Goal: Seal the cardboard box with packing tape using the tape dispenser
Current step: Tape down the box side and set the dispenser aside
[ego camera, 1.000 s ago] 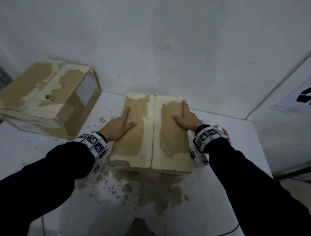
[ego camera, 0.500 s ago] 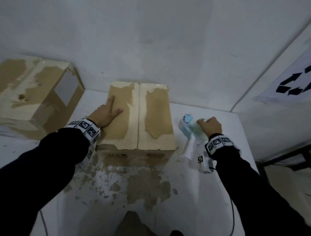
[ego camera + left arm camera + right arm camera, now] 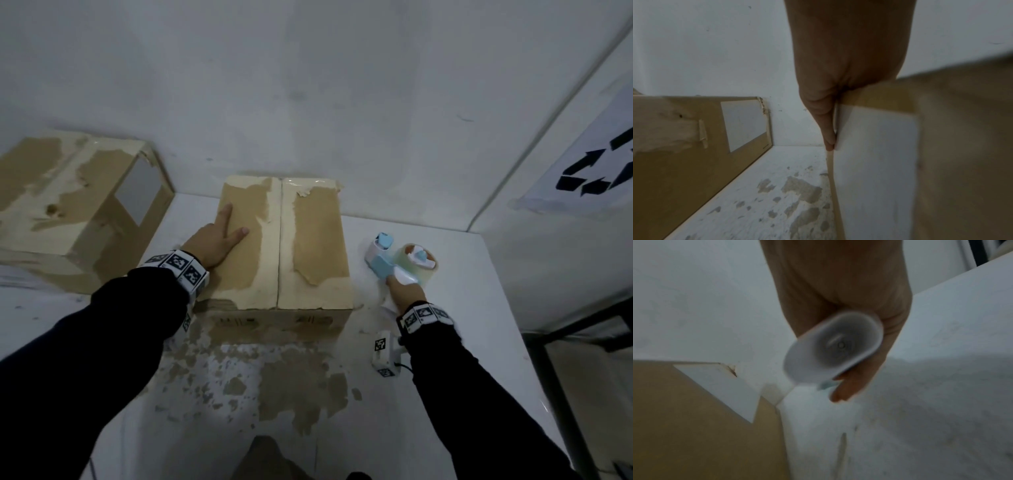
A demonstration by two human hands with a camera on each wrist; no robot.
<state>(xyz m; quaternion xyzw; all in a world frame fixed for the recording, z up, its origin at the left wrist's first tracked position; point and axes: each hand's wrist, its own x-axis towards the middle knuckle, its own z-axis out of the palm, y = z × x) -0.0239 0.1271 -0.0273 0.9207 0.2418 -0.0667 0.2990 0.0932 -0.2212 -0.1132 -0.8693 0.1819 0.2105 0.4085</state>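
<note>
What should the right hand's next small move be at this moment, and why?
Probably lift the tape dispenser and carry it over to the far end of the cardboard box seam. The right hand already grips its white handle beside the box, the left hand lies flat on the left flap, and the centre seam between the two closed flaps looks uncovered along most of its length.

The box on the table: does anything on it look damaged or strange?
Yes. The box top is scarred: pale patches where the brown surface is torn off along the seam and edges. Similar brown scraps stick to the table in front of it.
</note>
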